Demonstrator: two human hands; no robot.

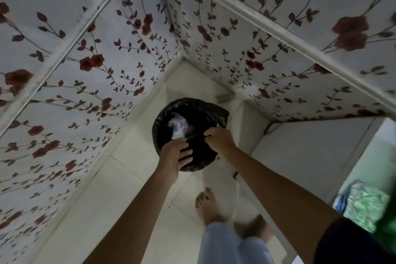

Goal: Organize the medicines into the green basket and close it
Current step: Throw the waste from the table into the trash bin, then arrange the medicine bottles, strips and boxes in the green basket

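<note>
A round bin lined with a black plastic bag (165,120) stands on the pale tiled floor in a corner. Crumpled white and clear wrapping (179,126) lies inside it. My left hand (173,156) grips the bag's near rim, fingers curled over the black plastic. My right hand (218,138) pinches the bag's edge on the right side. No medicines show here. Something green (387,229) sits at the far right edge, blurred; I cannot tell what it is.
Walls with red flower wallpaper (96,83) close in on the left and at the back. A white cabinet or counter side (300,156) stands on the right. My bare feet (209,206) are on the floor tiles. A crinkled plastic packet (360,201) lies at the right.
</note>
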